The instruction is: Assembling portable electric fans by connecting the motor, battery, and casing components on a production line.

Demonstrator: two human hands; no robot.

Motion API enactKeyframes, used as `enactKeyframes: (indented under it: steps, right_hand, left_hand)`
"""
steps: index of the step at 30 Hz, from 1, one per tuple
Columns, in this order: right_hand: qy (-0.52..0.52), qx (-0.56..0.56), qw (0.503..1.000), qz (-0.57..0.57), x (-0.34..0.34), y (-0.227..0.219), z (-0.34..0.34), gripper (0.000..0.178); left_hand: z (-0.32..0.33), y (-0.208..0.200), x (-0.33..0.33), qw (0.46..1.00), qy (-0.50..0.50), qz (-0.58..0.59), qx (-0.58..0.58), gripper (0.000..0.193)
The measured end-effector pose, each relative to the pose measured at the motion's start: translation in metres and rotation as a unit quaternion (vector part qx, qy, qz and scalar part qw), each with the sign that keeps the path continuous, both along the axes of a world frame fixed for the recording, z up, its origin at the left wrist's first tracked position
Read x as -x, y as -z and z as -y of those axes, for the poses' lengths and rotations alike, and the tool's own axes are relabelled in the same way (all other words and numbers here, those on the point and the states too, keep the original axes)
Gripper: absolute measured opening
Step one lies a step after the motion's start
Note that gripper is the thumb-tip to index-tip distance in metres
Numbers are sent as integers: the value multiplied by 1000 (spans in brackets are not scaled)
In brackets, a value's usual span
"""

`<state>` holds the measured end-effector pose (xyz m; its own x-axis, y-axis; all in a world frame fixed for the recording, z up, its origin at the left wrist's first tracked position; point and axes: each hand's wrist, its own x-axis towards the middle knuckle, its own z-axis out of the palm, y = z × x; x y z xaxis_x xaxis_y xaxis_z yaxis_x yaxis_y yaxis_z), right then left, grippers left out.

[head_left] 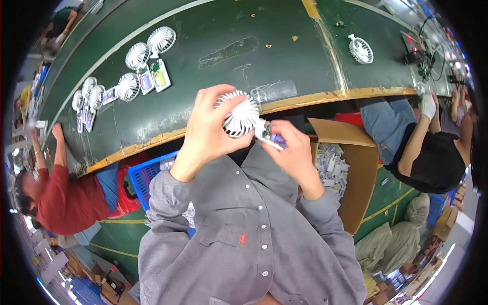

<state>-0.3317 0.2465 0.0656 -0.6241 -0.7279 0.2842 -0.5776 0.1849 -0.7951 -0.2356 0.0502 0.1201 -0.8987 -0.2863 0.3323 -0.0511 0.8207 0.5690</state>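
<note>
In front of my chest I hold a small white handheld fan (pixel 243 116) over the bench's near edge. My left hand (pixel 206 127) wraps its fingers round the caged fan head. My right hand (pixel 292 150) grips the handle end, where a purple part and some bare inner pieces show. Part of the handle is hidden by the fingers. On the green bench (pixel 218 30) to the left lie several similar white fans (pixel 161 39), some with opened handles that show purple or yellow-green parts inside.
A lone fan (pixel 361 50) lies at the right of the bench, near a tangle of wires (pixel 429 63). Below the edge stand a cardboard box (pixel 356 178) of small white parts and a blue crate (pixel 145 180). Co-workers sit on both sides, one in a red top (pixel 76 201).
</note>
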Motion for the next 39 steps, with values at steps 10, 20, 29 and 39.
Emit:
enactKeyframes:
  steps: [10,20,29,39]
  right_hand:
    - [-200,-253,945,51,-12,-62,-22,32]
    - [-249,64,832,491,-28,-39,-34,43]
    - [-244,37,745,620,-10,-38,-49,37]
    - [-239,-23,674,699,-12,-57,-74,32]
  left_hand:
    - [-2,11,-26,993,88,26,-71,57]
    - [10,32,-39,987,88,66,-121,58]
    - [-63,36,-30,911,211,-68,-349,41]
    - [-86,35,-24,894,263,-70,-355,32]
